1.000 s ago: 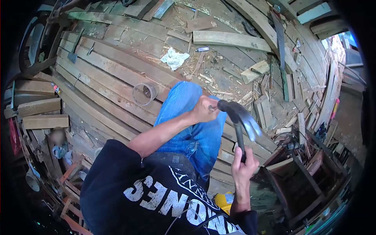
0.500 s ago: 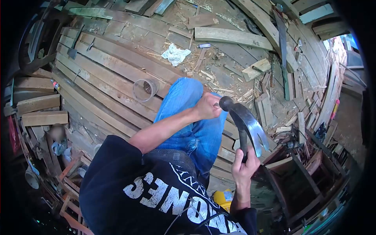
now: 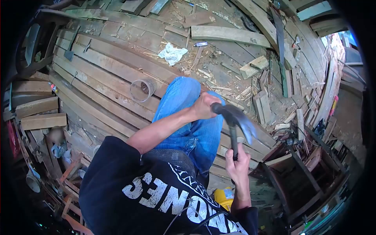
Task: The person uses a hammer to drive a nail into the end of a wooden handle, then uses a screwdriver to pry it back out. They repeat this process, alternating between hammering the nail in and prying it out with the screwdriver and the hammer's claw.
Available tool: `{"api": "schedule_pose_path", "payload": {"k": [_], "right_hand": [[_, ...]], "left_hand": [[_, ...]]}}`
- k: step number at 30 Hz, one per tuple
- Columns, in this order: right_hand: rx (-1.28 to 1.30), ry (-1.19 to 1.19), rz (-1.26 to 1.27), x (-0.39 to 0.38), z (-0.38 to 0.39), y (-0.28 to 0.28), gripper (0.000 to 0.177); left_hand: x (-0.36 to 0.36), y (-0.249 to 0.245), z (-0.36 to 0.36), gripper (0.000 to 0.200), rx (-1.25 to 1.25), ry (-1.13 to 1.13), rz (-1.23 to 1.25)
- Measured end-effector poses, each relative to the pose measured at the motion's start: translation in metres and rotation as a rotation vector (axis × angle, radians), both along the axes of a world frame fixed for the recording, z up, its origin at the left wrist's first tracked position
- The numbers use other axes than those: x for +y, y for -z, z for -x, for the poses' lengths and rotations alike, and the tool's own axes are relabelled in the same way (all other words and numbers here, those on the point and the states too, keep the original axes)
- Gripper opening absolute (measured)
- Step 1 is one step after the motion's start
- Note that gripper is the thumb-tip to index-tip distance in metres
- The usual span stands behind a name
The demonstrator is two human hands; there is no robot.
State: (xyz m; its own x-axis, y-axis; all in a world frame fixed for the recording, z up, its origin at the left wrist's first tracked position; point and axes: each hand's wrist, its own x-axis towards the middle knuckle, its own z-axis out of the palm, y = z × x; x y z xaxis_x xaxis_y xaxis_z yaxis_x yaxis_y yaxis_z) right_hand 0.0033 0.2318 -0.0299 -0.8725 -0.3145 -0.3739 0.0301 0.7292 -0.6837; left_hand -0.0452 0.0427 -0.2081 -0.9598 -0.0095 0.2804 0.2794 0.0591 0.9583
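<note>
Hammer [image 3: 235,117] has shifted toward left grip [image 3: 204,106], right grip [image 3: 238,162] moving with it. Head view: hammer head overlaps edge of left grip; contact unclear. Work looks underway, but finished or remaining part cannot be told. Left grip closed over jeans [image 3: 178,98], anything pinched hidden. Right grip wrapped around hammer handle, thumb alongside. Clear tub [image 3: 135,91] with dark bits beyond left grip, leftward on planks [image 3: 105,84].

A dark T-shirt [image 3: 117,176] with short sleeves and large white lettering [image 3: 164,197] is worn, together with blue denim jeans [image 3: 207,133] and a thin cord [image 3: 174,219].
</note>
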Motion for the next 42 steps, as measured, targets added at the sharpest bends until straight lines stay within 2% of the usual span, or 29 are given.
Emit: {"api": "schedule_pose_path", "payload": {"k": [1, 3, 5, 6, 7, 9, 11, 13, 15, 17, 18, 19, 21, 25, 27, 31, 33, 35, 37, 39, 41, 42], "right_hand": [[-0.120, -0.008, -0.037, 0.001, 0.000, 0.001, 0.017], [-0.040, -0.023, -0.084, -0.003, 0.002, 0.001, 0.021], [0.098, -0.048, -0.001, -0.005, 0.002, -0.006, 0.017], [0.159, -0.012, 0.118, -0.009, 0.003, -0.008, 0.012], [0.155, -0.010, 0.118, -0.006, -0.001, -0.005, 0.012], [0.144, 0.062, 0.115, 0.003, -0.009, 0.005, 0.007], [0.187, -0.024, 0.068, -0.008, 0.005, -0.005, 0.006], [-0.124, 0.039, -0.177, -0.005, 0.004, -0.002, 0.009], [-0.063, 0.070, -0.114, -0.005, 0.001, -0.003, 0.011], [0.048, 0.127, 0.054, 0.006, -0.006, 0.003, 0.015], [0.158, 0.043, 0.104, 0.013, -0.008, 0.012, 0.034], [0.101, 0.082, 0.151, 0.002, -0.003, 0.001, 0.033], [0.144, 0.033, 0.091, 0.002, -0.003, 0.005, 0.032], [-0.009, 0.020, -0.122, -0.006, -0.001, 0.002, 0.025], [0.051, -0.011, -0.021, 0.002, -0.003, 0.009, 0.026], [0.137, 0.059, 0.187, 0.008, -0.006, 0.021, 0.030], [0.075, 0.089, 0.166, 0.010, -0.007, 0.025, 0.034], [-0.028, -0.032, -0.114, 0.002, 0.002, 0.012, 0.020], [-0.040, -0.018, -0.140, 0.001, 0.007, 0.005, 0.018], [0.097, 0.040, 0.058, 0.017, 0.001, 0.014, 0.034], [0.044, 0.201, 0.284, 0.019, -0.006, 0.015, 0.031], [0.072, 0.168, 0.222, 0.025, -0.010, 0.023, 0.031]], "left_hand": [[-0.001, -0.002, 0.002, 0.026, 0.007, 0.000, 0.000], [-0.004, -0.004, 0.002, 0.029, 0.030, 0.068, -0.007], [-0.004, -0.007, 0.000, 0.030, -0.006, 0.071, -0.028], [-0.003, -0.008, -0.001, 0.030, -0.004, 0.061, -0.008], [-0.003, -0.010, 0.001, 0.031, 0.008, 0.052, 0.014], [-0.003, -0.007, 0.000, 0.027, 0.020, 0.033, 0.027], [-0.002, 0.001, -0.004, 0.007, -0.068, 0.036, 0.049], [0.003, 0.006, -0.010, 0.008, -0.063, 0.036, 0.035], [0.001, 0.009, -0.008, 0.010, -0.062, 0.017, 0.028], [-0.003, -0.005, -0.007, 0.013, -0.123, 0.075, 0.024], [-0.003, -0.004, -0.007, 0.015, -0.121, 0.118, -0.025], [-0.001, -0.002, -0.008, 0.015, -0.103, 0.106, -0.014], [0.002, 0.007, -0.009, 0.012, -0.080, 0.039, 0.075], [0.002, 0.014, -0.009, 0.006, -0.079, 0.134, -0.083], [-0.001, -0.002, -0.005, 0.007, -0.144, 0.146, -0.088], [0.004, 0.007, -0.004, 0.010, -0.042, 0.085, 0.060], [0.005, 0.014, -0.004, 0.009, -0.076, 0.133, 0.026], [0.005, 0.007, -0.006, 0.008, -0.119, 0.125, -0.028], [0.004, 0.002, -0.005, 0.011, -0.172, 0.125, -0.080], [0.005, 0.001, -0.007, 0.014, -0.152, 0.091, -0.086], [0.008, 0.011, -0.010, 0.017, -0.117, 0.088, -0.039], [0.009, 0.013, -0.011, 0.017, -0.071, 0.072, 0.007]]}}
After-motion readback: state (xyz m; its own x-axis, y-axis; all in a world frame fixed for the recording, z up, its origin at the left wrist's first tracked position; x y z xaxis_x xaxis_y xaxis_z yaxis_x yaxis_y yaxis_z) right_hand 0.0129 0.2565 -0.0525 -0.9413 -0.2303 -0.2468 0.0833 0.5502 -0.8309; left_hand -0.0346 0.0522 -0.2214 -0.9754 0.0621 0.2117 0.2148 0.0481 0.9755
